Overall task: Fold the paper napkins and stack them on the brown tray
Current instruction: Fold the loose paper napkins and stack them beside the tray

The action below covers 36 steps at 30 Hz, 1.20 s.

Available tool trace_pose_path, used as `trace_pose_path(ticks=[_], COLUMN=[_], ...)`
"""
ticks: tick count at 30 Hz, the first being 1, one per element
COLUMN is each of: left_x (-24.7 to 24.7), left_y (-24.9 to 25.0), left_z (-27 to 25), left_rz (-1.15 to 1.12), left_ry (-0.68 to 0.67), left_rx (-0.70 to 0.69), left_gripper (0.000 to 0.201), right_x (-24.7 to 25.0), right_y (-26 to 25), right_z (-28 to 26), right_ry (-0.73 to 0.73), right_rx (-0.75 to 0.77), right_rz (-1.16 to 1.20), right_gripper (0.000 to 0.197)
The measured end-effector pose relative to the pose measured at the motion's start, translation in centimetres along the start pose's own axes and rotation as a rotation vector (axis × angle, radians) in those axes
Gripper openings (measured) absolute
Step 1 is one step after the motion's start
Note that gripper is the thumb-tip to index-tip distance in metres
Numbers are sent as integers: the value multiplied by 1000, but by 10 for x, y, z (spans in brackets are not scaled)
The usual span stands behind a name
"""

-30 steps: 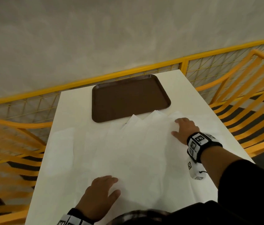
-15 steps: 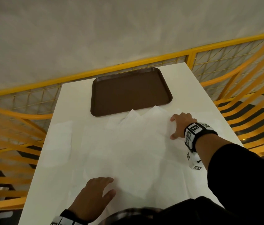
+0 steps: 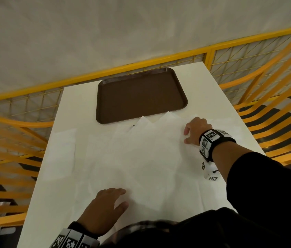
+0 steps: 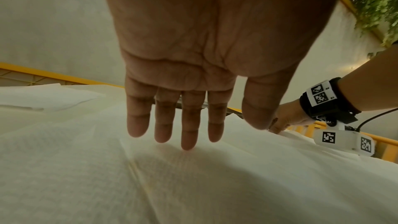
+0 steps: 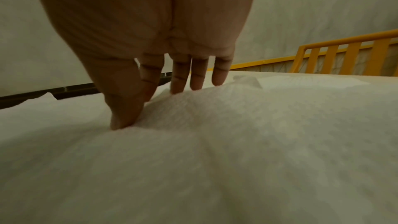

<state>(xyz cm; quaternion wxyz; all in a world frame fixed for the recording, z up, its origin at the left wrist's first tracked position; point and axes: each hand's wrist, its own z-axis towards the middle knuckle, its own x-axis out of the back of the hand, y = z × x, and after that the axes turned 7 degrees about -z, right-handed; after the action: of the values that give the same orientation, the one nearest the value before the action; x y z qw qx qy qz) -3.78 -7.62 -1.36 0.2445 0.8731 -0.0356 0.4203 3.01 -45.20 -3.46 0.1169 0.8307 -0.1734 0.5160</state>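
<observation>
Left hand: the left hand (image 3: 103, 206) lies flat near the person's edge of the table, fingers (image 4: 187, 125) straight and slightly spread, their tips touching the top paper napkin; it holds nothing.
Right hand: the right hand (image 3: 195, 130) is at the far right part of the napkin layer; in the right wrist view its thumb (image 5: 124, 108) and fingertips press down into the paper, which bunches up between them. Whether a fold is truly pinched cannot be told; the fingers are bent only a little.
Paper napkins: the paper napkins (image 3: 141, 158) are spread unfolded and overlapping across the middle of the white table (image 3: 212, 90), between the two hands. Two pointed corners at the far edge overlap the near rim of the tray. One more sheet lies apart at the left (image 3: 62, 154).
Brown tray: the brown tray (image 3: 139, 93) sits at the far end of the table, just beyond the napkins, with no napkin stacked in it.
Surroundings: a yellow railing (image 3: 141, 63) runs behind the table against a pale wall, with yellow slatted chairs (image 3: 275, 97) at either side.
Wrists: marker-printed wristbands (image 3: 210, 140) are worn on both wrists, over a dark sleeve (image 3: 266, 185).
</observation>
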Motion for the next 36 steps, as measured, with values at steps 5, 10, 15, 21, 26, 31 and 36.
trace_pose_path(ticks=[5, 10, 15, 21, 26, 31, 36], left_x=[0, -1, 5, 36, 58, 54, 42], left_y=[-4, -3, -2, 30, 63, 63, 72], left_z=[2, 0, 1, 20, 34, 42, 49], left_rz=[19, 9, -126, -657, -1240, -1483, -1216], left_ry=[-20, -9, 36, 61, -72, -207, -255], left_rx=[-7, -19, -42, -63, -129, -87, -79], left_gripper=[130, 69, 94, 78, 22, 74, 17], right_x=[2, 13, 61, 115, 93, 52, 30], right_y=[2, -6, -23, -34, -36, -33, -29], right_z=[4, -3, -43, -102, -103, -90, -84], right_ry=[-55, 1, 214, 169, 105, 118, 96], right_rx=[6, 85, 392, 510, 410, 236, 109], right_rz=[111, 31, 267, 792, 1083, 1011, 879], right_gripper=[80, 39, 25, 27, 46, 36, 41])
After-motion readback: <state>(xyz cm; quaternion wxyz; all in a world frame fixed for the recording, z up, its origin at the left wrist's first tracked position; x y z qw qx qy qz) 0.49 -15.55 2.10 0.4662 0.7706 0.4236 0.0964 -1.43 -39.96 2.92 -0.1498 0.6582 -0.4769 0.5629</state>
